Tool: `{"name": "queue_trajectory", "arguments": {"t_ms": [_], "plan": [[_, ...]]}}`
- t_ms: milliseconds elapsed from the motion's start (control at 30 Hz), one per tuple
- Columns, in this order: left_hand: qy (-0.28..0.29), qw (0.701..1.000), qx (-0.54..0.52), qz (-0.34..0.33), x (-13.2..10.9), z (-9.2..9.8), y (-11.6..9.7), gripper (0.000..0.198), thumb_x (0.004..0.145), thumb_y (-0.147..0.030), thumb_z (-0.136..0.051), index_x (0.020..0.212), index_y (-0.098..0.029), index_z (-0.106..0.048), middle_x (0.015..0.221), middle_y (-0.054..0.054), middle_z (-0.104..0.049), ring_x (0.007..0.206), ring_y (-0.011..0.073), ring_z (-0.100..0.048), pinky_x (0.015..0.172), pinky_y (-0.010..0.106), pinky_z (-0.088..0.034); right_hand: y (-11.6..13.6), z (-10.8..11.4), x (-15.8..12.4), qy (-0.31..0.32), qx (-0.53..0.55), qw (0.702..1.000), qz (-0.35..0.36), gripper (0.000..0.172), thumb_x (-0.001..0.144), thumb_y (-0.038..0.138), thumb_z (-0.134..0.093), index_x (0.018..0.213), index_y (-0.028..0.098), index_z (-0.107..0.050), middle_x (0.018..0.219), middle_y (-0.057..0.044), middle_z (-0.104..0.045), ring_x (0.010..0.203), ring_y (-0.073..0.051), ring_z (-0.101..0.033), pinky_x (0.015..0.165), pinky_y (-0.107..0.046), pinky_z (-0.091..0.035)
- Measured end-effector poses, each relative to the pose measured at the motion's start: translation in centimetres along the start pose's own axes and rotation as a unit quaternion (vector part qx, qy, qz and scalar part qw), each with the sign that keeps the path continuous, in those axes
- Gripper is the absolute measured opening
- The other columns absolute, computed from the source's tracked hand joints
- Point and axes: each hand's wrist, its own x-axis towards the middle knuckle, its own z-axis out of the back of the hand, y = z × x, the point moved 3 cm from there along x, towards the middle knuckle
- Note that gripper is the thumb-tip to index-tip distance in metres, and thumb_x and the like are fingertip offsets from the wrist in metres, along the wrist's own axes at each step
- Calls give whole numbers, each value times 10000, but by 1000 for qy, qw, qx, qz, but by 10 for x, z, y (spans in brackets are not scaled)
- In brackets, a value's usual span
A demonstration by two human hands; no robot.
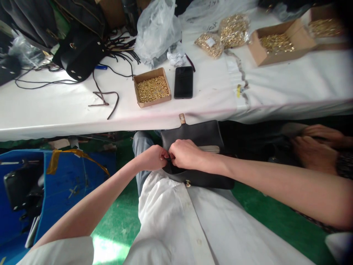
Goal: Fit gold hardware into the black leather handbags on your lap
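Note:
A black handbag (198,178) lies across my lap with its flap (204,131) turned back toward the table edge. A metal clasp piece (181,118) sticks out from the flap, and a gold lock (188,183) sits on the bag's front. My left hand (156,157) pinches the bag's left end from outside, fingers curled at the rim. Right beside it, my right hand (184,154) is closed on the same corner, reaching over the opening. Exactly what small part lies between the fingertips is hidden. A pale strip (209,149) shows inside the bag.
On the white-covered table (209,106) stand a carton of gold fittings (152,89), a phone (183,82), bags of gold parts (234,31) and another carton (278,42). A blue bin (79,184) is at left. Another person's hands (317,147) are at right.

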Motion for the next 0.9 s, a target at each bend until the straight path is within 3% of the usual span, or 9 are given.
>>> {"name": "queue_trajectory", "arguments": {"t_ms": [233, 400, 667, 900], "plan": [[-7, 999, 22, -26, 2, -1, 5, 208, 810, -49, -573, 802, -158, -750, 678, -20, -635, 658, 143, -482, 619, 292, -334, -7, 2, -5, 1, 14, 1000, 6, 166, 839, 211, -750, 935, 259, -876, 964, -93, -854, 1000, -325, -814, 726, -337, -498], [-9, 999, 25, -45, 1, 1, 5, 227, 858, -51, -559, 854, -144, -766, 744, -6, -704, 689, 146, -541, 633, 285, -354, -15, -6, -3, -1, 61, 998, 27, 222, 950, 392, -686, 923, 285, -879, 943, -79, -854, 977, -311, -813, 720, -339, -486], [-18, 997, 36, -64, 5, 0, 6, 236, 820, -29, -553, 825, -151, -756, 672, -30, -604, 656, 139, -440, 632, 291, -344, -14, -12, 5, -15, 24, 999, 24, 284, 923, 390, -677, 998, 236, -904, 1000, -137, -860, 1007, -346, -823, 772, -354, -549], [-7, 999, 16, -49, 5, 3, 9, 229, 823, -58, -560, 832, -146, -771, 693, -16, -660, 650, 143, -523, 620, 278, -373, -14, -15, 6, -20, 14, 999, 21, 265, 908, 406, -674, 933, 260, -894, 931, -119, -848, 958, -337, -814, 707, -350, -505]]}}
